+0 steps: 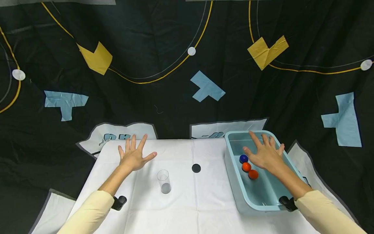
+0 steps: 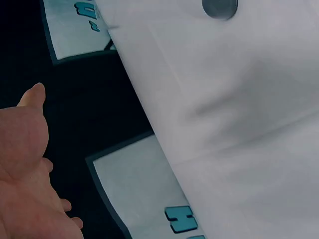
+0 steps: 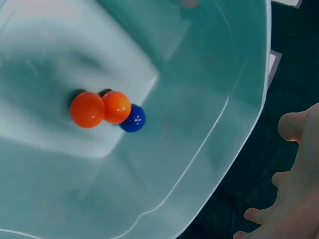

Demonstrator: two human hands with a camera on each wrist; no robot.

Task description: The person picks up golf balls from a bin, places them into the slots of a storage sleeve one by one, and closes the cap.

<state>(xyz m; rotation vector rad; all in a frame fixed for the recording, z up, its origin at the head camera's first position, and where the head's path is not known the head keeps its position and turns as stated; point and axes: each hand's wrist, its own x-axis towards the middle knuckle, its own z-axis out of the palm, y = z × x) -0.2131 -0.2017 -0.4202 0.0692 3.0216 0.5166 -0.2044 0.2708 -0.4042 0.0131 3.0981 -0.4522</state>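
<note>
My left hand [image 1: 132, 158] hovers over the far left part of the white table, fingers spread and holding nothing. To its lower right stands a clear drinking glass [image 1: 163, 181]. Above the light-blue tub [image 1: 233, 182] at the right, my right hand [image 1: 265, 156] is held with its fingers spread, also holding nothing. Inside the tub a blue ball [image 3: 133, 118], an orange ball [image 3: 117, 107] and a second orange ball [image 3: 87, 109] lie in a row by the left wall. In the left wrist view, the palm [image 2: 22, 149] shows at the left edge.
A black disc [image 1: 196, 168] lies on the white tablecloth [image 1: 204, 201] between the glass and the tub. Behind the table hangs a black curtain [image 1: 163, 107] with blue and yellow tape pieces. Dark wrist cameras sit at both sleeve cuffs, one overlapping the tub's near rim.
</note>
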